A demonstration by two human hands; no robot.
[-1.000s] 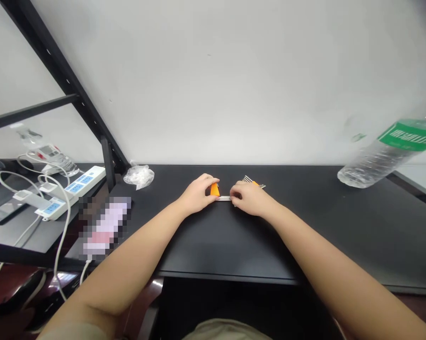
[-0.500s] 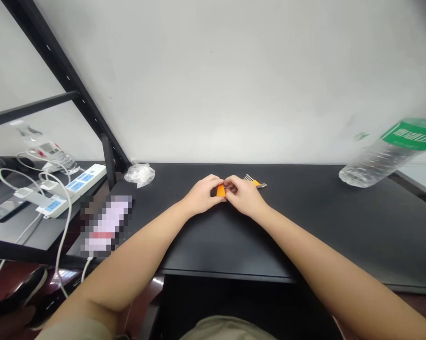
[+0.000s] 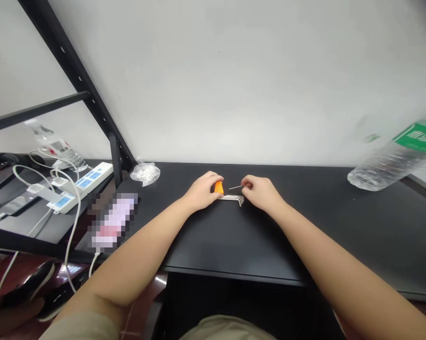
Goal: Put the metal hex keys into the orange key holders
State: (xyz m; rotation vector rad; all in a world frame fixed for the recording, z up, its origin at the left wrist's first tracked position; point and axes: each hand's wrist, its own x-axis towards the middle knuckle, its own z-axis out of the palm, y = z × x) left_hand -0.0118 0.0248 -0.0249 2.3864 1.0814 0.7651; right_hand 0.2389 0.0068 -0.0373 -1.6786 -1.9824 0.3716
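Note:
Pinched in my left hand (image 3: 200, 192) is an orange hex key holder (image 3: 219, 187), just above the black table. Several L-shaped hex keys (image 3: 233, 198) stick out rightward from its lower end, with their bent ends towards me. A little to the right, my right hand (image 3: 260, 191) grips a single thin hex key (image 3: 236, 187) between thumb and fingers. Its free end points left at the holder but is apart from it. The fingers of my right hand hide the rest of that key.
A crumpled clear plastic bag (image 3: 146, 174) lies at the table's back left. Closer to me is a blurred-out phone (image 3: 114, 222) on a cable. A white power strip (image 3: 83, 188) with plugs sits beyond the black frame post. On the right a large water bottle (image 3: 379, 172) leans.
My right hand has moved right, away from the orange holder, and a thin hex key now shows in it. The keys in the holder have come into view between the hands.

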